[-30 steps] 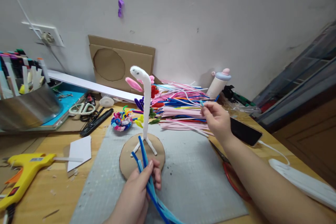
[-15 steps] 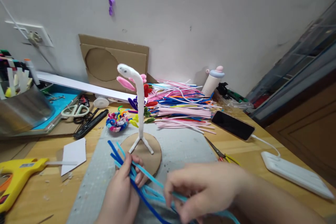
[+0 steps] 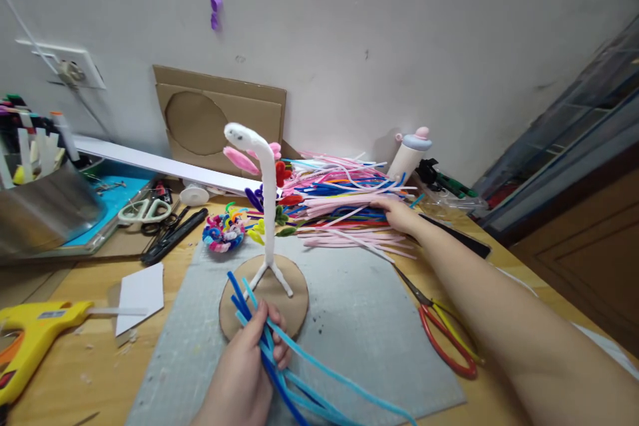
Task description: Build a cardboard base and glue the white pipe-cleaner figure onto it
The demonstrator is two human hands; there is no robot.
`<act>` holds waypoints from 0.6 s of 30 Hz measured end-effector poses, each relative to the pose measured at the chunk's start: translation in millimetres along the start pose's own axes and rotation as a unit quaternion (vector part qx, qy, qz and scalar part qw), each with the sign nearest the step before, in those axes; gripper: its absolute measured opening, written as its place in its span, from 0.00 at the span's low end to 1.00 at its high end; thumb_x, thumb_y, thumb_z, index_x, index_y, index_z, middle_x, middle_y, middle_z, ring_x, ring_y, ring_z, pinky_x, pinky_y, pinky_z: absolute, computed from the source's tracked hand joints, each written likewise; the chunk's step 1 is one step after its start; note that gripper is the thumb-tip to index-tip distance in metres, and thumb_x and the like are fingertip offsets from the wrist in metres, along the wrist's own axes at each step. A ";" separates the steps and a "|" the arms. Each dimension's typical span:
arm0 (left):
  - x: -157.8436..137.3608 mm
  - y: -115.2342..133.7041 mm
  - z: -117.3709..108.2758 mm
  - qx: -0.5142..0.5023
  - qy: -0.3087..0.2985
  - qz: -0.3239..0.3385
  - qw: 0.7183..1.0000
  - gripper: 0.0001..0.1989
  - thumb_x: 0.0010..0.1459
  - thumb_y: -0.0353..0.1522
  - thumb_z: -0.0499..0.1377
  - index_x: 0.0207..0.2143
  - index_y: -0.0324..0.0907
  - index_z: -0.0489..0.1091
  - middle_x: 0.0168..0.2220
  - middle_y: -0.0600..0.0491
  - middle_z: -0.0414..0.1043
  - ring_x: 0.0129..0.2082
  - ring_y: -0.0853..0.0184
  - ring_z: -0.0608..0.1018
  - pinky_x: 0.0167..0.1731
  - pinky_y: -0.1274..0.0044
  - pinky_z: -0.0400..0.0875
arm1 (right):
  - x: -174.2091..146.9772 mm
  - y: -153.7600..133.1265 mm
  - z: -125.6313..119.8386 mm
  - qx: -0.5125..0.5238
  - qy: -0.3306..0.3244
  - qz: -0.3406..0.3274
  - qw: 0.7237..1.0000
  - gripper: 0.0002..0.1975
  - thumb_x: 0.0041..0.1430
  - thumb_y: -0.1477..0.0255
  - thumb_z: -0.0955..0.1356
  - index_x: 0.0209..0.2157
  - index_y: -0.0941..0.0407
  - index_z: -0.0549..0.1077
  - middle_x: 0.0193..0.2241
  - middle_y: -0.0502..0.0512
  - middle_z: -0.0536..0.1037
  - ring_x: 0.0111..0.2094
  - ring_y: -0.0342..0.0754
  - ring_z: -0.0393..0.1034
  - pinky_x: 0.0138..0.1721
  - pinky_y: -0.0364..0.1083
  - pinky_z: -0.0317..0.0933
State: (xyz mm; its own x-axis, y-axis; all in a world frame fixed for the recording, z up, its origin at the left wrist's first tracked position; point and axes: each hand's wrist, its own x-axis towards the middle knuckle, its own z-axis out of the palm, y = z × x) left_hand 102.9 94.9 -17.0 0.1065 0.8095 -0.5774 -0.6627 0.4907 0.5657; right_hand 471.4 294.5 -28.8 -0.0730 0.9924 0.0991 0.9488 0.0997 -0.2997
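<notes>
My left hand (image 3: 254, 359) is closed around several light and dark blue pipe cleaners (image 3: 324, 373), whose loose ends trail down to the right. Just behind it stands a white fuzzy stem figure (image 3: 268, 206) with a bent top, its split feet on a round cardboard disc (image 3: 289, 306). My right hand (image 3: 397, 214) reaches far forward to the heap of pink, white and blue pipe cleaners (image 3: 339, 200). Its fingers touch the heap's right side; whether they grip a piece I cannot make out.
A grey cutting mat (image 3: 359, 319) lies beneath. Scissors with red and yellow handles (image 3: 444, 336) rest at its right edge, near a phone (image 3: 469, 243). On the left are a yellow glue gun (image 3: 40, 333), white scissors (image 3: 144, 212) and a metal pot (image 3: 50, 206). A bottle (image 3: 409, 156) stands behind.
My right hand has left the blue pipe cleaners and moved forward to the heap at the back. My left hand keeps its hold and has shifted slightly right. The red-handled scissors are now uncovered.
</notes>
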 end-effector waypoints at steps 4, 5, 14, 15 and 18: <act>3.5 -2.1 -1.9 -0.005 0.002 -0.023 1.000 0.14 0.62 0.35 0.53 0.25 0.39 0.65 0.19 0.58 0.60 0.14 0.76 0.61 0.14 0.83 0.54 | 8.3 5.5 -14.2 -0.031 -0.022 -0.069 0.997 0.15 0.52 0.78 0.63 0.40 0.55 0.75 0.38 0.54 0.79 0.39 0.51 0.72 0.42 0.47 0.64; 4.2 -2.5 -2.4 -0.008 -0.002 -0.029 1.000 0.14 0.62 0.35 0.53 0.25 0.39 0.65 0.19 0.58 0.59 0.14 0.76 0.61 0.14 0.83 0.54 | 8.8 5.4 -17.2 -0.040 -0.032 -0.085 0.995 0.12 0.54 0.74 0.64 0.39 0.54 0.75 0.37 0.53 0.79 0.38 0.50 0.72 0.41 0.47 0.63; 3.6 -1.1 -0.3 -0.002 -0.005 -0.040 0.999 0.14 0.62 0.36 0.53 0.25 0.39 0.66 0.19 0.58 0.60 0.14 0.76 0.62 0.15 0.83 0.55 | 8.2 -12.0 -18.3 -0.158 0.006 -0.109 0.981 0.22 0.48 0.67 0.71 0.48 0.52 0.73 0.50 0.61 0.72 0.53 0.61 0.60 0.55 0.58 0.46; 3.2 -0.9 0.2 0.000 -0.005 -0.039 0.999 0.14 0.62 0.36 0.53 0.25 0.39 0.65 0.19 0.58 0.60 0.14 0.76 0.62 0.15 0.83 0.55 | 11.2 -14.7 -18.6 -0.165 0.014 -0.096 0.982 0.17 0.51 0.68 0.68 0.45 0.53 0.75 0.48 0.61 0.73 0.52 0.60 0.61 0.53 0.57 0.49; 2.3 -0.7 0.0 0.006 -0.016 -0.036 0.999 0.14 0.62 0.36 0.54 0.25 0.39 0.65 0.19 0.58 0.60 0.15 0.76 0.62 0.15 0.83 0.55 | 22.9 -20.9 -22.3 -0.174 0.025 -0.047 0.983 0.12 0.52 0.68 0.66 0.37 0.54 0.78 0.41 0.61 0.76 0.44 0.58 0.67 0.44 0.52 0.56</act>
State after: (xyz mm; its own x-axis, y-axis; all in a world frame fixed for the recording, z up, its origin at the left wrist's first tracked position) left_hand 103.6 96.4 -18.7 0.1774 0.7822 -0.5973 -0.6437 0.5513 0.5307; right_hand 456.7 313.5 0.9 -0.1578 0.9746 0.1591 0.9870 0.1507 0.0554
